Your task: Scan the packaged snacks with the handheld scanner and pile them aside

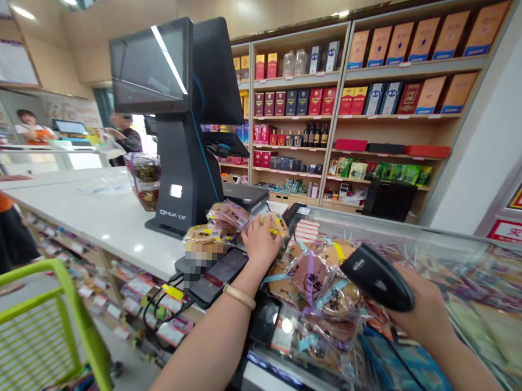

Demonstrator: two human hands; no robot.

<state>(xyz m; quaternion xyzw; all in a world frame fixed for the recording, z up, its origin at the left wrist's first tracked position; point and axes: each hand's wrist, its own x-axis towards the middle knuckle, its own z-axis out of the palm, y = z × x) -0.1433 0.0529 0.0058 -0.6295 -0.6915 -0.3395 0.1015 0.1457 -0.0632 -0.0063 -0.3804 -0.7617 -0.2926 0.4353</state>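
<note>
My left hand (262, 241), a bangle on its wrist, closes its fingers over a see-through packet of flat brown biscuits with a yellow label (279, 225). Beside it, similar biscuit packets (227, 220) are piled at the foot of the till. In my right hand (425, 312) is a black handheld barcode scanner (377, 277), its head pointing left over the glass counter. Under the scanner lies a heap of biscuit packets (311, 277) with purple, blue and yellow bands. My right fingers are partly hidden behind the scanner.
A till with a large screen (151, 67) stands on the white counter (111, 222). A dark phone-like device (222, 275) with cables lies before it. A green shopping cart (27, 317) is at lower left. Shelves (341, 115) hold boxes behind. Other people (2, 205) stand left.
</note>
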